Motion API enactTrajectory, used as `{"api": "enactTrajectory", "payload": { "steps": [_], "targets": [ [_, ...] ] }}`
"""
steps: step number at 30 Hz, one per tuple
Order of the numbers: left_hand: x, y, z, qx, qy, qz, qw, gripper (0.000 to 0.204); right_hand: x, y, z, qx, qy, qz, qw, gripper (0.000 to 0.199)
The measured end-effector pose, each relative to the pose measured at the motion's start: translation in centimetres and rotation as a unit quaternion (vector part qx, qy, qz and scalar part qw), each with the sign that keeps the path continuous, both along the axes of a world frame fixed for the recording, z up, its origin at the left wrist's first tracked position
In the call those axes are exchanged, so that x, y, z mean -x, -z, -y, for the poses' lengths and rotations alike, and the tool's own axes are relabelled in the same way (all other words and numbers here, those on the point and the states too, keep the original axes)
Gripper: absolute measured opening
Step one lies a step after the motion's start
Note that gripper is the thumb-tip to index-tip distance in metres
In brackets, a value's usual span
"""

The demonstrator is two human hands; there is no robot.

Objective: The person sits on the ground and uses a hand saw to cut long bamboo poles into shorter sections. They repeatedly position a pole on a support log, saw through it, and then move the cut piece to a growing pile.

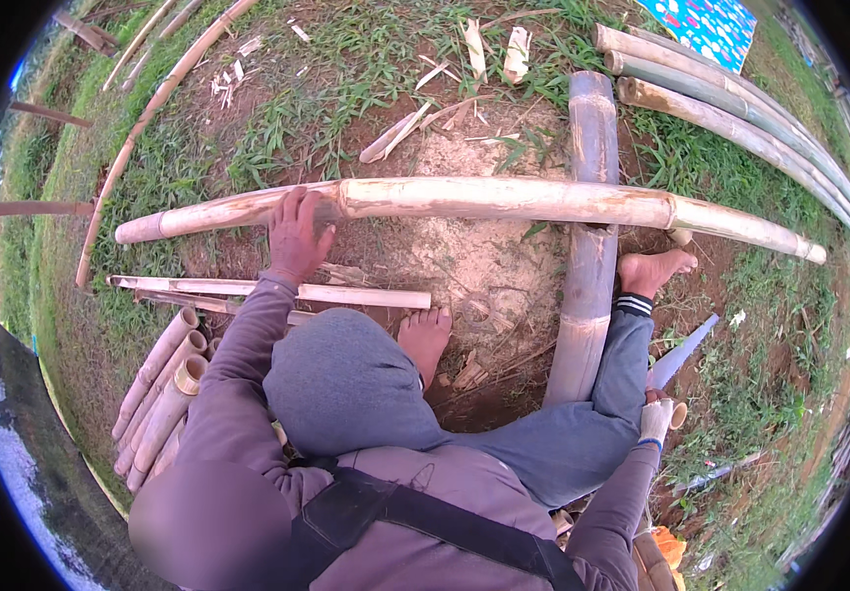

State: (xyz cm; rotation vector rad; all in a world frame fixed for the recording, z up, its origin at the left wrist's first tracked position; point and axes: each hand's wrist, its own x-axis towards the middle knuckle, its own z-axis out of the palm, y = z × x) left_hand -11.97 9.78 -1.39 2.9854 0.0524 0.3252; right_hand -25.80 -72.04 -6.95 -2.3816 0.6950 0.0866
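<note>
Head view: your hands are well apart, the left hand (296,236) lying over the pale bamboo pole (484,198), its grip too hidden to tell, the right hand (655,412) wrapped round the saw (685,351). The pole lies across the thick grey bamboo (588,295); best press down firmly against rolling, and mind that blade near your bare right foot (655,268).
</note>
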Motion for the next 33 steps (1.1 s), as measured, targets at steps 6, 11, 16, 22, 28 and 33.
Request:
{"api": "enactTrajectory", "payload": {
  "steps": [6, 11, 16, 22, 28, 33],
  "targets": [
    [11.6, 7.7, 4.4, 0.078, 0.063, -0.175, 0.979, 0.067, -3.1, -6.7, -7.9, 0.238, -0.018, -0.048, 0.970, 0.026],
    [11.9, 11.6, 3.5, 0.014, 0.059, -0.185, 0.981, 0.046, -6.2, -9.6, -21.5, 0.169, -0.266, 0.078, 0.946, 0.026],
    [11.2, 11.5, 3.0, 0.038, 0.151, -0.186, 0.970, 0.048, -8.2, -8.4, -40.2, 0.055, -0.537, 0.204, 0.817, 0.045],
    [8.2, 0.2, 4.8, 0.218, 0.227, -0.226, 0.922, 0.038, -9.9, -3.4, -48.7, 0.190, -0.640, 0.045, 0.743, 0.034],
    [6.4, -1.8, 6.0, 0.276, 0.236, -0.176, 0.915, 0.048, -11.7, -8.6, -48.3, 0.151, -0.617, 0.159, 0.756, 0.041],
    [5.1, -2.8, 6.4, 0.270, 0.238, -0.198, 0.912, 0.048, -12.6, -9.2, -47.7, 0.132, -0.619, 0.159, 0.758, 0.044]
  ]
}}
